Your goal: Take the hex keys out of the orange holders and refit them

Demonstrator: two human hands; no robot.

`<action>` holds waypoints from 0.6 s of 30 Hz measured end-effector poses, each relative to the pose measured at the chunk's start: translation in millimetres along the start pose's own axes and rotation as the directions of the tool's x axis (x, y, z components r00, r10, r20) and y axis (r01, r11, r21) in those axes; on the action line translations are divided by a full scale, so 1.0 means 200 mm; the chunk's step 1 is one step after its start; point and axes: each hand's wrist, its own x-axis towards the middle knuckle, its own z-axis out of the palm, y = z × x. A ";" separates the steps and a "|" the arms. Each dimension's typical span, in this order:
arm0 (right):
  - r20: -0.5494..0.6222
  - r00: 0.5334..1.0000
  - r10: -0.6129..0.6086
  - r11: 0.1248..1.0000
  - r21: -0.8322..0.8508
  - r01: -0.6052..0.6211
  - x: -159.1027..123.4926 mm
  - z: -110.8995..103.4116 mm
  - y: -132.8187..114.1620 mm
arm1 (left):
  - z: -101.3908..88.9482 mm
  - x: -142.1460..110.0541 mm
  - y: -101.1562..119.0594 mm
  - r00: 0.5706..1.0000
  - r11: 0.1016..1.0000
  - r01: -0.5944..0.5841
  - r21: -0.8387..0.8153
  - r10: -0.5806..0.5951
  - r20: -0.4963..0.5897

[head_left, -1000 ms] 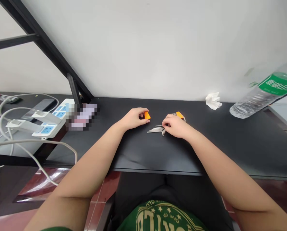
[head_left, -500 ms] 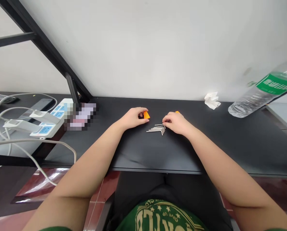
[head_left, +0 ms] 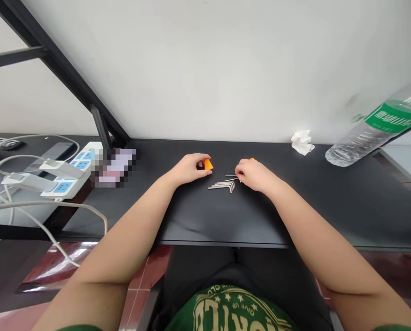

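Note:
My left hand (head_left: 188,170) is closed round a small orange plastic piece (head_left: 208,164), its thumb and fingertips on either side, just above the black desk. Over to the right, my right hand (head_left: 252,174) has its fingers pinched together on a thin hex key (head_left: 230,175), whose bent end they hide. Another slim key lies partly under those fingertips. Between the hands, several silver L-shaped hex keys (head_left: 222,185) lie side by side, bent ends to the right. A bit of orange (head_left: 251,159) shows behind my right hand; the rest of it is hidden.
On the left sit a white power strip (head_left: 77,172) with chargers and loose cables (head_left: 88,205), and a blurred-out flat item (head_left: 117,168). A crumpled tissue (head_left: 302,142) and a plastic bottle (head_left: 367,133) stand at the back right. A black frame post (head_left: 72,85) rises at left.
My right hand has drawn slightly right and down, and a thin hex key at its fingertips has shifted apart from the row. My left hand stays on the orange piece.

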 end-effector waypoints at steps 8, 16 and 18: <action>0.124 0.992 0.003 0.951 -0.309 0.035 0.00 -0.05 -0.13 | 0.00 0.01 0.00 1.000 1.000 -0.009 0.023 0.009 0.006; 0.082 0.996 -0.019 0.967 -0.252 0.039 0.00 -0.05 -0.09 | 0.00 0.00 0.00 1.000 1.000 -0.001 0.016 0.001 0.006; 0.055 0.998 -0.026 0.973 -0.229 0.037 0.00 -0.04 -0.07 | 0.00 0.00 0.00 1.000 1.000 -0.001 0.012 0.001 0.007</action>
